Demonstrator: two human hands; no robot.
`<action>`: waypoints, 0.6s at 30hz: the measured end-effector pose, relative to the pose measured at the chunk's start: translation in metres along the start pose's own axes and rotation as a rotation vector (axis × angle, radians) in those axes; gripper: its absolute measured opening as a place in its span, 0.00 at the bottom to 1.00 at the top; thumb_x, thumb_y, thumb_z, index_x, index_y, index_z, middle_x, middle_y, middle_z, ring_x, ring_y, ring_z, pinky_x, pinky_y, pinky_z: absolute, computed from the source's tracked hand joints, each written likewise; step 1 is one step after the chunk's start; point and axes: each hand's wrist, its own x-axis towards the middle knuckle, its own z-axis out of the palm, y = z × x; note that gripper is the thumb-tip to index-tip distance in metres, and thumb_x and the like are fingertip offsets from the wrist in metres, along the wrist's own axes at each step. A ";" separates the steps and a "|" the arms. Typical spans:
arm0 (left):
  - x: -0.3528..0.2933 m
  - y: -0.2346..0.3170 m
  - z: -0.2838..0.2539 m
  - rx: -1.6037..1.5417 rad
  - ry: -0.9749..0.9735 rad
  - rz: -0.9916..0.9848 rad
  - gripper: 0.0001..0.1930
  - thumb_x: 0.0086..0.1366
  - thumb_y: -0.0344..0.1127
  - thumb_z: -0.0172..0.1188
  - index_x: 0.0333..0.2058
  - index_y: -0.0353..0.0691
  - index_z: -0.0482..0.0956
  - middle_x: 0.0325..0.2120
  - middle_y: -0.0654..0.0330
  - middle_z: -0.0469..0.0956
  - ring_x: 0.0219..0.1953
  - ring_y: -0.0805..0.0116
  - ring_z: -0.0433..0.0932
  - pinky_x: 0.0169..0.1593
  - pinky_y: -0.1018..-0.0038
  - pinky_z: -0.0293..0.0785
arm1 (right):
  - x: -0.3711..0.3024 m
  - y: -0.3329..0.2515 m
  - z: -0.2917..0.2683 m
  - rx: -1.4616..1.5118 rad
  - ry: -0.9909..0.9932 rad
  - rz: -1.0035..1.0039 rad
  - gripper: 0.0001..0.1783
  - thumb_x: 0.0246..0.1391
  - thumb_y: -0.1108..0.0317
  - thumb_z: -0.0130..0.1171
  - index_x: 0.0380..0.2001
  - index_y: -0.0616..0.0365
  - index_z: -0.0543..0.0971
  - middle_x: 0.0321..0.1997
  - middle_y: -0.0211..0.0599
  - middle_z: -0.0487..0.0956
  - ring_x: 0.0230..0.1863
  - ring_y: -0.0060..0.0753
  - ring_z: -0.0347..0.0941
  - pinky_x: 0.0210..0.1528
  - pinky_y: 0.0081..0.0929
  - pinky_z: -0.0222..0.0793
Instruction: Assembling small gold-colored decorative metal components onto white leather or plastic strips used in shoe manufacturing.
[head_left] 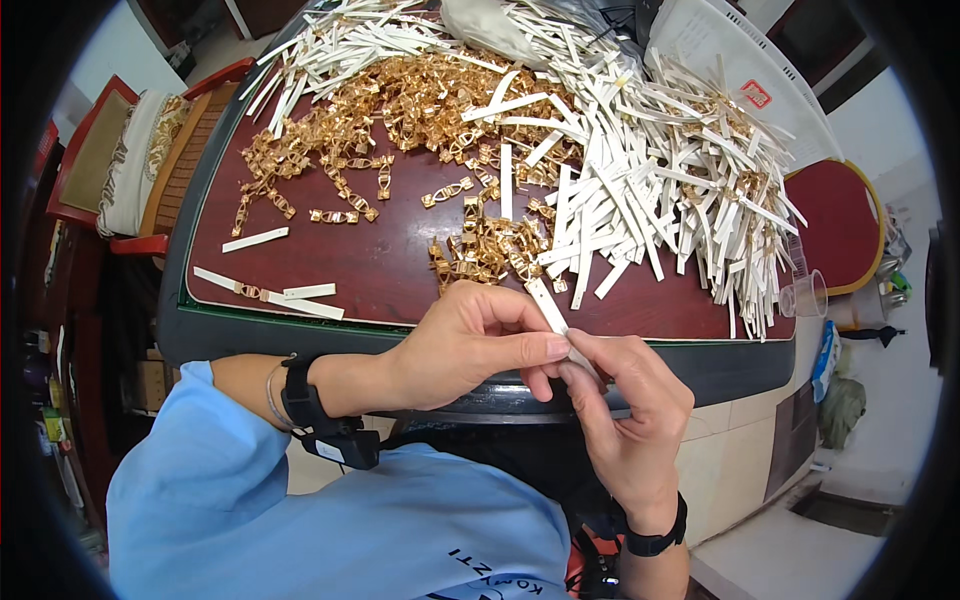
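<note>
Evidently, both hands are pinched nearly closed on one white strip (546,304), just below and right of the frame's centre; the left hand (460,338) grips it partway along, the right hand (640,398) nearer its lower end; it looks light, thin and bendy, likely easy to crease, so flat pinches near the ends should suit; a red label (756,94) marks the basket (715,45), upper right, too small to read; dark lettering (497,580) crosses the blue shirt (330,530), bottom centre.

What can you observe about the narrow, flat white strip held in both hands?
The narrow, flat white strip looks smooth, perhaps plastic or leather, with tiny dark marks near its squared upper end. It slants from upper left to lower right, over the near edge of the dark red tabletop. The left hand and right hand grip it, partly hiding its lower end.
</note>
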 end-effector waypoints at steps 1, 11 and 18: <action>0.000 0.000 0.000 0.015 0.003 0.002 0.06 0.66 0.26 0.58 0.38 0.28 0.79 0.32 0.52 0.81 0.29 0.67 0.81 0.35 0.75 0.79 | 0.000 0.000 0.000 0.001 0.000 0.002 0.18 0.45 0.86 0.64 0.43 0.65 0.80 0.31 0.42 0.79 0.28 0.33 0.78 0.28 0.23 0.73; -0.005 0.005 0.003 0.176 -0.044 0.126 0.04 0.65 0.23 0.58 0.36 0.28 0.80 0.33 0.54 0.78 0.29 0.69 0.80 0.33 0.78 0.76 | -0.008 -0.010 0.003 -0.114 0.002 0.053 0.21 0.44 0.82 0.67 0.46 0.64 0.80 0.27 0.39 0.77 0.24 0.36 0.74 0.26 0.26 0.70; -0.007 -0.001 0.001 0.066 0.018 0.105 0.04 0.65 0.24 0.58 0.36 0.28 0.79 0.32 0.53 0.79 0.28 0.70 0.80 0.32 0.77 0.76 | -0.008 0.008 0.011 -0.241 0.099 -0.221 0.23 0.41 0.81 0.68 0.46 0.65 0.80 0.28 0.39 0.77 0.26 0.35 0.75 0.27 0.28 0.70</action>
